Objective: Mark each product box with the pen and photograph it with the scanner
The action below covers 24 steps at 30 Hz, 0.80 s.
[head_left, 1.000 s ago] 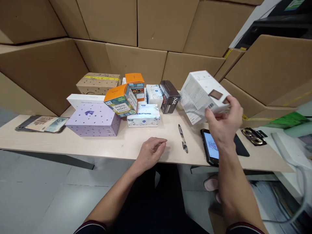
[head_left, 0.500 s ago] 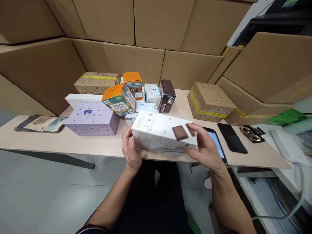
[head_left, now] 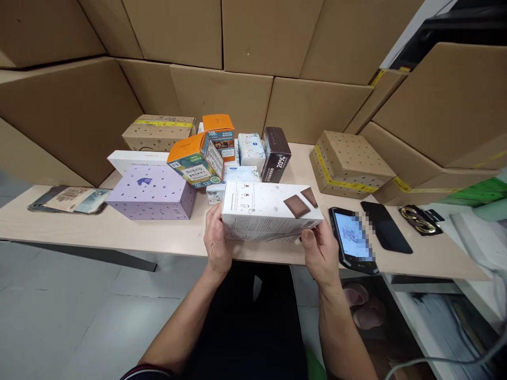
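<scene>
A white carton (head_left: 273,211) printed with brown chocolate squares is held between both hands above the table's front edge. My left hand (head_left: 217,240) grips its left end, thumb on the near side. At the right end, my right hand (head_left: 321,250) is closed around the lower corner, its thumb against the near face. Small text and little pictures cover the top and near side. Just behind the carton are tissue packs (head_left: 251,153), an orange Binking box (head_left: 196,163) tilted on other things, and a dark brown box (head_left: 276,155).
On the table (head_left: 158,237), a lilac box (head_left: 152,192) and banknotes (head_left: 73,199) lie to the left. To the right are a taped cardboard box (head_left: 350,163), a handheld device (head_left: 352,237), a black phone-like slab (head_left: 386,227) and gold rings (head_left: 419,219). Cardboard panels (head_left: 222,95) wall the back.
The carton has turned nearly level and shifted slightly right. My right hand has slid from its upper right end down to the lower corner, uncovering the handheld device.
</scene>
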{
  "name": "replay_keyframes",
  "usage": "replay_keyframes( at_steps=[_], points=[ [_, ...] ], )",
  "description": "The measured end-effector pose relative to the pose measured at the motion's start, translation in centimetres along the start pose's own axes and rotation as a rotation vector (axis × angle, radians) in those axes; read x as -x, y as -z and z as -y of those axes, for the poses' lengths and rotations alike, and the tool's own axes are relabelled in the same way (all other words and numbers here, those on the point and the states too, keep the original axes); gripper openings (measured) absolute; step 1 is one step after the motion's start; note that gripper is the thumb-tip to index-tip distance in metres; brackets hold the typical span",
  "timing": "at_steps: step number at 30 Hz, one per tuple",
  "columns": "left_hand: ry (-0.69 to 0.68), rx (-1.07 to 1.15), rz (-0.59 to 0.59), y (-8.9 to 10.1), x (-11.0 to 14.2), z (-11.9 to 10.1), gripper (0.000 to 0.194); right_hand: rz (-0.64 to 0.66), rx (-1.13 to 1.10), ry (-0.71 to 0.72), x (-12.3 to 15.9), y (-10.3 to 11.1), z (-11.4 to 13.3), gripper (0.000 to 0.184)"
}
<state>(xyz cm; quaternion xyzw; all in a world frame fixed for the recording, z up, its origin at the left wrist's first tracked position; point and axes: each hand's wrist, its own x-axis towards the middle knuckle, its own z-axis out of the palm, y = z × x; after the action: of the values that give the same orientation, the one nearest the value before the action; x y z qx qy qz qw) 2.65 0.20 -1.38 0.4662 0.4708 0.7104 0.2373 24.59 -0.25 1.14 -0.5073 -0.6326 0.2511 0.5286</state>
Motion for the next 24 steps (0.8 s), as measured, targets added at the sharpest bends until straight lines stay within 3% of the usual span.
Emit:
replay_keyframes(
  at_steps=[13,18,21,24],
  points=[
    [-0.193,0.178,-0.17,0.3,0.7,-0.6,0.04,-0.159,-0.228,0.051,2.9,-1.6,0.2,0.07],
    [-0.08,0.321,-0.136,1.0,0.0,-0.9,0.034,-0.22,-0.247,0.044,4.2,-2.4,0.6,0.055],
    [0.084,0.401,-0.017,1.6,-0.6,-0.9,0.027,-0.248,-0.238,0.084,4.8,-2.5,0.4,0.044],
    [0.262,0.472,0.12,1.9,-1.0,-0.9,0.032,-0.257,-0.226,0.068,5.2,-2.4,-0.1,0.037]
  ],
)
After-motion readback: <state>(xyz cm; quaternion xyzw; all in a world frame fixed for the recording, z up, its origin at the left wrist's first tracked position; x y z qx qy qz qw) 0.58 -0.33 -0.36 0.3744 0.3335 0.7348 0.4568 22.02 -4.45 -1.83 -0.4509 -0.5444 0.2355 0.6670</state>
